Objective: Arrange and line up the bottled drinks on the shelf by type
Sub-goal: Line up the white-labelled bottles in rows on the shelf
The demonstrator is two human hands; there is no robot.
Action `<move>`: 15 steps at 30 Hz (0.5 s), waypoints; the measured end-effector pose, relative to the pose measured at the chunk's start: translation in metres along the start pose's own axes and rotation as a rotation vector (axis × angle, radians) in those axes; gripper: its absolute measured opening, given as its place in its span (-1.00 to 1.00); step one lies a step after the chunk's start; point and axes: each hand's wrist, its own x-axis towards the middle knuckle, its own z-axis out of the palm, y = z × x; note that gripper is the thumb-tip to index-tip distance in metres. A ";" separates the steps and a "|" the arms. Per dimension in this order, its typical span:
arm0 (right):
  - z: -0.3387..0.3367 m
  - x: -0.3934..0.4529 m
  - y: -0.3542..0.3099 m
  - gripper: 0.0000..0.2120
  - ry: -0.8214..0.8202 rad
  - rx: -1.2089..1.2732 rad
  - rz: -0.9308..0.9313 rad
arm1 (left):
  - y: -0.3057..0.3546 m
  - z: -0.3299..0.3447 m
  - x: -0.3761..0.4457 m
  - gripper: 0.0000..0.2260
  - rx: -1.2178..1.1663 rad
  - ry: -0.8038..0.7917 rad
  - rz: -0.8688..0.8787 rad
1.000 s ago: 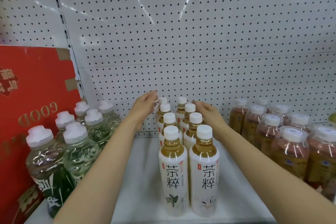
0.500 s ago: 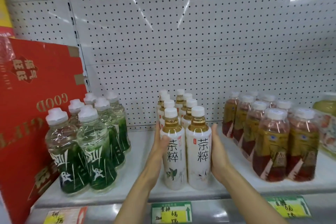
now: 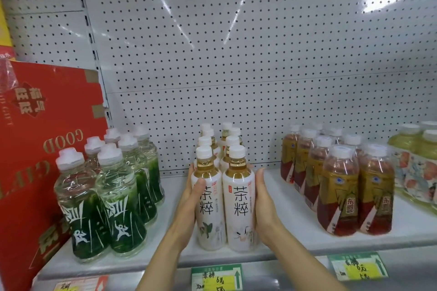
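Note:
Two rows of white-labelled tea bottles with white caps stand in the middle of the white shelf [image 3: 295, 227]. My left hand [image 3: 189, 208] presses against the left front tea bottle [image 3: 209, 205], thumb across its label. Flat against the outer side of the right front tea bottle [image 3: 240, 208] lies my right hand [image 3: 264, 205]. Both front bottles stand upright at the shelf's front edge, squeezed between my palms. Behind them the rest of the two rows runs back to the pegboard.
Clear bottles with green labels [image 3: 115, 198] stand in rows at left, beside a red gift carton [image 3: 35, 149]. Amber bottles with gold-red labels [image 3: 338, 191] stand at right, pale green bottles [image 3: 421, 163] at far right. Price tags [image 3: 216, 277] hang on the shelf edge.
My hands came forward from the back of the tea rows to the two front bottles and closed against their sides. The view pulled back and down.

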 end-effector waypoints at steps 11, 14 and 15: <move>0.000 0.018 -0.018 -0.53 0.108 -0.052 0.031 | 0.039 -0.003 0.009 -0.53 0.021 -0.005 -0.010; 0.006 0.025 -0.024 -0.37 0.037 -0.003 0.076 | 0.048 -0.001 0.025 -0.50 0.027 0.034 -0.049; 0.009 0.027 -0.023 -0.37 0.037 0.008 0.076 | 0.048 -0.001 0.029 -0.48 0.031 0.039 -0.062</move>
